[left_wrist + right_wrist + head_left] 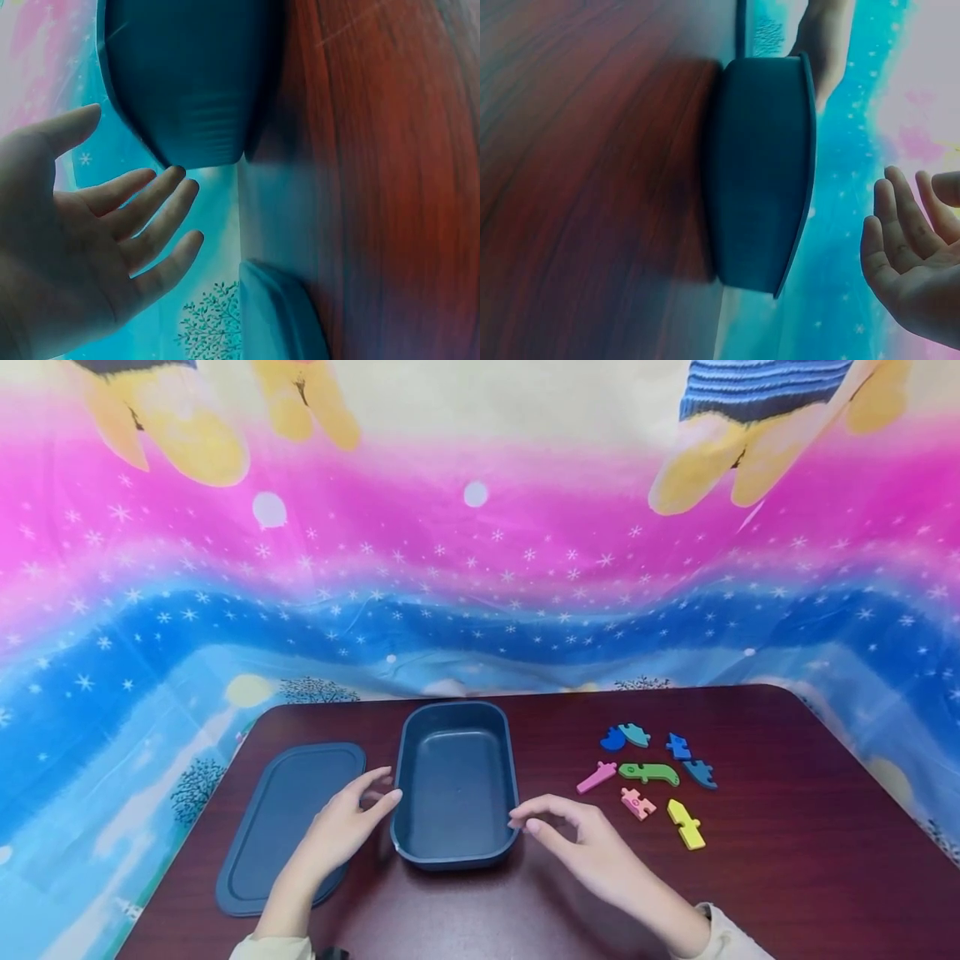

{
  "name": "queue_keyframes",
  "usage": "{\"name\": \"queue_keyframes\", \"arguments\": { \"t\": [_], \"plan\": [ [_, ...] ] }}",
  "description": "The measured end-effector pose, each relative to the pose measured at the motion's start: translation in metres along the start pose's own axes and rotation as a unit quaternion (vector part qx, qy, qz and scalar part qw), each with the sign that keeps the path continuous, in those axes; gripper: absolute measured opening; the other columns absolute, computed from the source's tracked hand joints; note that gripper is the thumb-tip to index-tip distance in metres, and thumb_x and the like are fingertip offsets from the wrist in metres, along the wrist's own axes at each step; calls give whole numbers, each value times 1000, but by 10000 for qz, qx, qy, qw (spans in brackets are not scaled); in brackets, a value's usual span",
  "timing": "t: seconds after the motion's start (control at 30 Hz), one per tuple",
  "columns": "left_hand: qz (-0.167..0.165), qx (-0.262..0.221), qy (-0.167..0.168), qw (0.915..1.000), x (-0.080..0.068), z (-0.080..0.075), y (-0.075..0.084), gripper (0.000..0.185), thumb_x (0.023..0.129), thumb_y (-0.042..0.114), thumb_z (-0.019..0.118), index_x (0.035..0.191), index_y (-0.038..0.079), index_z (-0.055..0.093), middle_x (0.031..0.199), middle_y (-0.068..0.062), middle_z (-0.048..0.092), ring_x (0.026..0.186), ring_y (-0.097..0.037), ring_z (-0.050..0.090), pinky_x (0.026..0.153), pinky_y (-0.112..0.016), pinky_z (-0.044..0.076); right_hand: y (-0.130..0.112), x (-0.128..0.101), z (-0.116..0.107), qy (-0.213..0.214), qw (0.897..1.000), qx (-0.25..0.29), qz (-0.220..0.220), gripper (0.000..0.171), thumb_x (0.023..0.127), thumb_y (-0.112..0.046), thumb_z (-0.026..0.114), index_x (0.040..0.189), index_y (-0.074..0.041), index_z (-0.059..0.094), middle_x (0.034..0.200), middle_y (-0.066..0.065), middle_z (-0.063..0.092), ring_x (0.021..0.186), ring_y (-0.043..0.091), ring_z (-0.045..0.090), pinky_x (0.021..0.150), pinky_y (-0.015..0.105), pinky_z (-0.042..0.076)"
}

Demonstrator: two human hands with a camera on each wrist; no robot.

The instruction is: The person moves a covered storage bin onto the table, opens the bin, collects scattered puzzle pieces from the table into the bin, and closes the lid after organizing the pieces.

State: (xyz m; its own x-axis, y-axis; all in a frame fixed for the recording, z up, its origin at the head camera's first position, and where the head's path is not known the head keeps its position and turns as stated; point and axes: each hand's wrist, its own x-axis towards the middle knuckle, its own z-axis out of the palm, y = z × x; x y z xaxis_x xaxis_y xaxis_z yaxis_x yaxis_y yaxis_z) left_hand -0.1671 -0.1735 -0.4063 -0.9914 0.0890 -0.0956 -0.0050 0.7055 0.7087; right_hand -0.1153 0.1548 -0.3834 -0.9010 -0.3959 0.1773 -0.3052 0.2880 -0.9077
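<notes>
Your left hand (341, 822) open, fingertips just beside the blue container (455, 842) at lower centre, your right hand (581, 835) open, loosely spread, just right of it

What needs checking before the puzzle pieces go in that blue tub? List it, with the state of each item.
1. Container has nothing in it: ok, the bare floor shows.
2. Lid off and out of the way: ok, it lies flat on the table, left of the container.
3. Left hand free: ok, fingers relaxed beside the container's left wall, holding nothing.
4. Right hand free: ok, open near the container's right corner, not gripping it.
5. Puzzle pieces on the table within sight: ok, spread loose to the right of the container.
6. Container steady on the table: ok, it sits flat.
</notes>
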Motion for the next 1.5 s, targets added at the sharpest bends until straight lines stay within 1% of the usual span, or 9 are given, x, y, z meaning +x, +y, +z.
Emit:
{"name": "queue_keyframes", "arguments": {
  "t": [0.13, 0.27, 0.7, 1.0, 1.2, 1.27, 1.33, 1.43, 1.5],
  "plan": [
    [-53, -57, -67, 9999, 1, 3, 0, 71, 95, 57, 57, 149, 13, 45, 133, -7, 60, 120, -28, 58, 94, -53, 48, 3, -3, -9, 67, 9997, -217, 74, 19, 102, -25, 58, 114, -18, 71, 105, -5, 71, 102, 22, 66, 91, 30, 51],
    [-112, -161, -117, 9997, 2, 5, -1, 67, 97, 52, 57, 148, 11, 46, 135, -12, 59, 122, -31, 57, 96, -54, 46, 7, -8, -18, 164, 9991, -384, 116, 18, 101, -25, 59, 114, -20, 70, 105, -10, 71, 101, 19, 66, 90, 30, 52],
    [106, -522, -229, 9983, 8, 6, -7, 56, 101, 34, 57, 147, 3, 45, 138, -18, 55, 124, -36, 55, 99, -52, 46, 25, -27, -49, 664, 9946, -646, 471, 18, 100, -23, 60, 115, -19, 69, 104, -3, 72, 99, 16, 68, 85, 25, 54],
    [341, -552, -413, 9970, 9, -1, -14, 59, 102, 33, 57, 149, 3, 41, 142, -19, 50, 129, -36, 50, 103, -52, 43, 36, -35, -68, 924, 9885, -1008, 645, 18, 101, -26, 59, 115, -21, 69, 106, -5, 71, 97, 17, 68, 81, 25, 54],
    [418, -922, -725, 9922, 12, 1, -23, 65, 99, 38, 61, 151, 7, 39, 141, -18, 52, 125, -34, 54, 98, -49, 47, 41, -43, -88, 1114, 9798, -1424, 853, 21, 102, -26, 59, 118, -17, 70, 111, -3, 71, 97, 9, 66, 78, 24, 54],
    [437, -1107, -833, 9894, 12, 1, -25, 66, 97, 39, 63, 151, 7, 40, 140, -17, 53, 123, -33, 55, 96, -48, 48, 43, -47, -96, 1150, 9768, -1520, 971, 23, 102, -27, 58, 118, -16, 70, 110, 0, 71, 86, 8, 65, 67, 24, 54],
    [465, -1260, -925, 9866, 12, 1, -27, 66, 97, 38, 65, 150, 7, 41, 140, -17, 53, 123, -32, 55, 98, -48, 48, 45, -50, -103, 1170, 9753, -1561, 1037, 23, 102, -26, 58, 119, -15, 69, 108, 3, 70, 83, 8, 64, 59, 25, 51],
    [464, -1390, -1013, 9840, 12, 0, -28, 65, 97, 37, 65, 150, 6, 42, 141, -17, 52, 125, -33, 54, 99, -48, 47, 49, -54, -112, 1128, 9751, -1539, 1128, 23, 102, -23, 58, 120, -12, 68, 105, 7, 70, 81, 10, 64, 55, 28, 50],
    [441, -1417, -1068, 9832, 12, 1, -28, 65, 97, 36, 65, 150, 6, 41, 142, -17, 51, 125, -33, 54, 98, -48, 47, 52, -57, -117, 1073, 9748, -1567, 1173, 24, 102, -22, 57, 120, -10, 68, 106, 8, 71, 91, 7, 65, 62, 28, 53]
  ]
}}
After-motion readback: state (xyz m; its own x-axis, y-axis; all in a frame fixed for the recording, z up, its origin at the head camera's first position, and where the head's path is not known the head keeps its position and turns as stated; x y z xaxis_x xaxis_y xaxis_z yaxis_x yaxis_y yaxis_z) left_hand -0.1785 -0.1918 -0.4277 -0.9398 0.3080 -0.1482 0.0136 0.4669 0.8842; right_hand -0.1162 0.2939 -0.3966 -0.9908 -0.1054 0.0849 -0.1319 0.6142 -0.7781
